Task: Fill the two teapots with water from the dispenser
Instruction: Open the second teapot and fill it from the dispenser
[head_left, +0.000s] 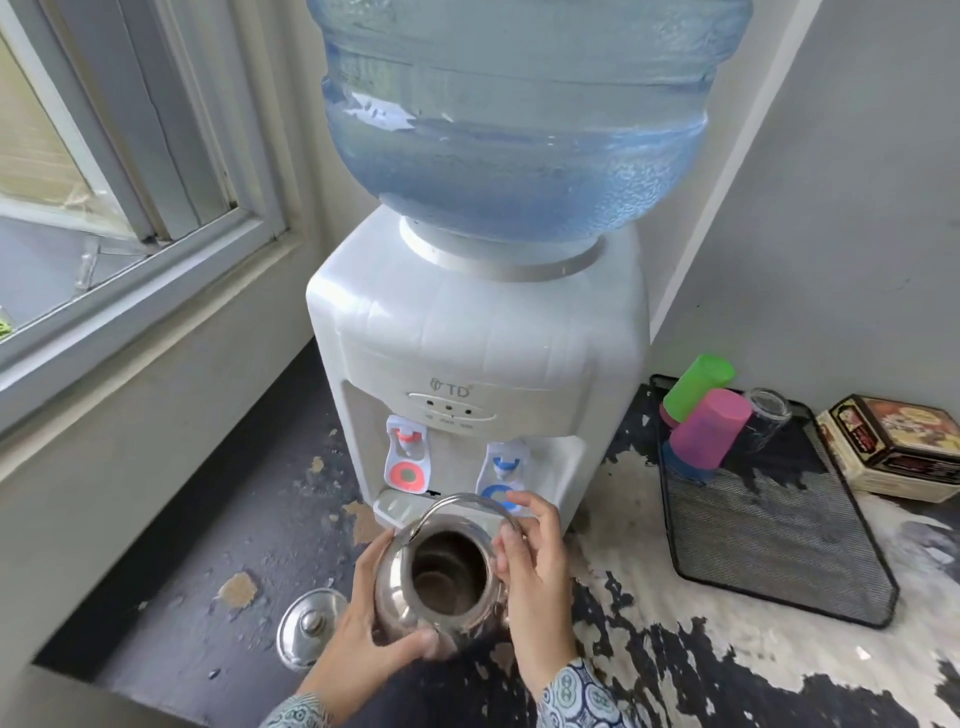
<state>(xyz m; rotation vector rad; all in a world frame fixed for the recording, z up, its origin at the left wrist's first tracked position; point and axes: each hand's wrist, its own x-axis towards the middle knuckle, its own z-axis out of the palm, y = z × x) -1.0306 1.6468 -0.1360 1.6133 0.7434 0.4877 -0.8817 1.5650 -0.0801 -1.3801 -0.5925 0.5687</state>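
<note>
Hands — left (363, 618) and right (535, 577) — clasping open steel teapot (441, 582), below dispenser (478, 364) blue tap (503, 467), lid (309, 626) beside

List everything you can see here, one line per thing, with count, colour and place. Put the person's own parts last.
water dispenser: one, white, centre, on the worn counter
water bottle: one, blue, atop the dispenser
taps: two, red left, blue right
teapot: one, steel, lid off, held below the taps
lid: one, steel, on the counter, left of the teapot
mesh tray: one, black, right of the dispenser
cups: green, pink, upturned on the tray
glass: one, clear, on the tray
box: one, dark printed, far right
window: one, grey frame, left
left hand: on the teapot's left side
right hand: on its right side
</note>
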